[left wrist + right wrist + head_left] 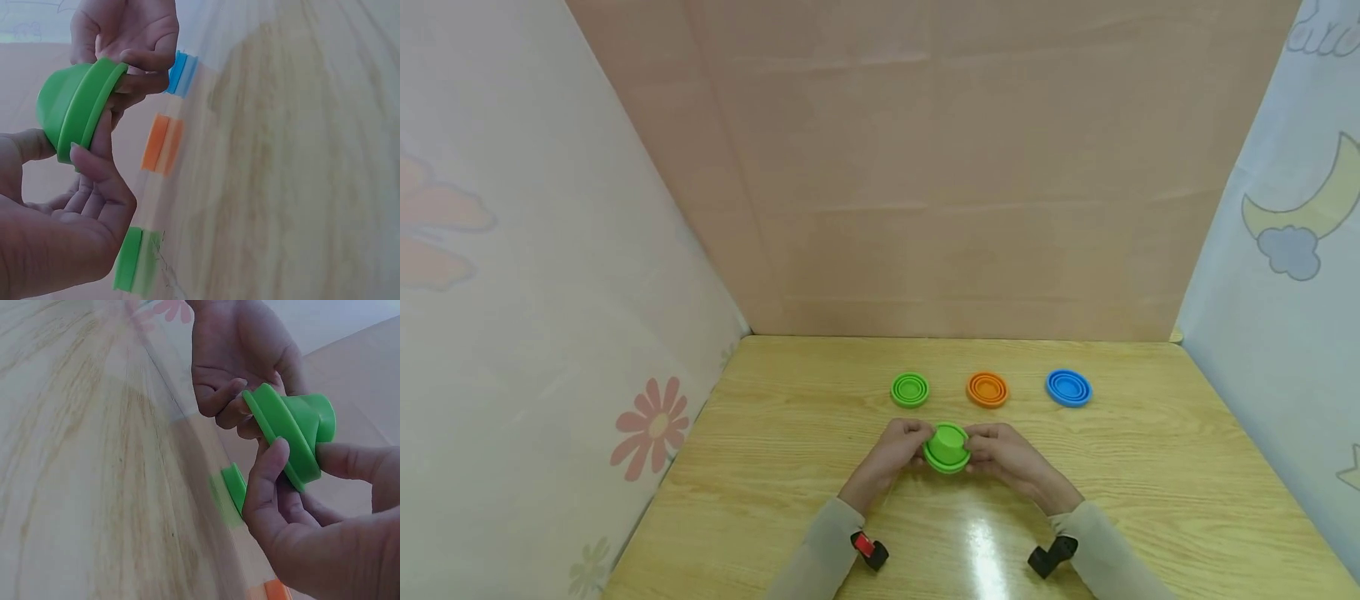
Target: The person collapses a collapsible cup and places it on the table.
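Between both hands is a green collapsible silicone cup (947,447), its rim toward the person's body and its base bulging out partway. My left hand (901,445) pinches the left side of the rim, thumb against the wall. On the opposite side my right hand (1006,454) pinches it, the thumb pressing near the base. In the right wrist view the cup's wall (306,415) looks folded and dented by that thumb. Beyond the hands, a second green collapsible cup (910,390), an orange one (987,389) and a blue one (1068,388) lie flattened in a row.
The wooden table (775,467) reflects light near its front. A plain beige-brown panel (925,183) stands along the back edge. Patterned white sheets (550,250) rise on the left and right sides. Dark straps with small devices (1051,557) sit around both wrists.
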